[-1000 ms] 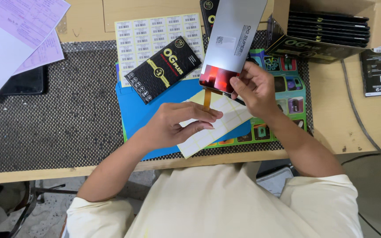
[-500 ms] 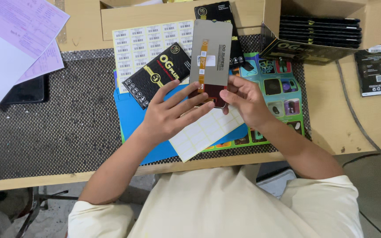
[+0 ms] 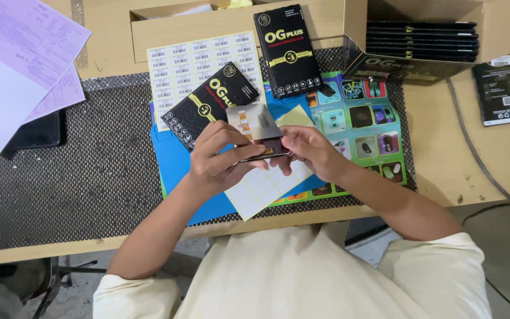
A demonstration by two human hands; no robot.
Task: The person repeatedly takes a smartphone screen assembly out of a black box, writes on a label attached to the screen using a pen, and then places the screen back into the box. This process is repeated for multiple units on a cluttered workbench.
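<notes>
The left hand [image 3: 219, 162] and right hand [image 3: 308, 150] meet over the mat [image 3: 172, 159] at the table's near centre, holding a flat panel [image 3: 258, 127] between them. A label sheet [image 3: 267, 189] lies under the hands. A boxed pack [image 3: 208, 103] lies just far-left of the panel, on a barcode sheet [image 3: 202, 59]. A second pack [image 3: 287, 50] lies farther back. An open carton [image 3: 420, 41] stands far right. Papers [image 3: 19, 65] lie far left.
</notes>
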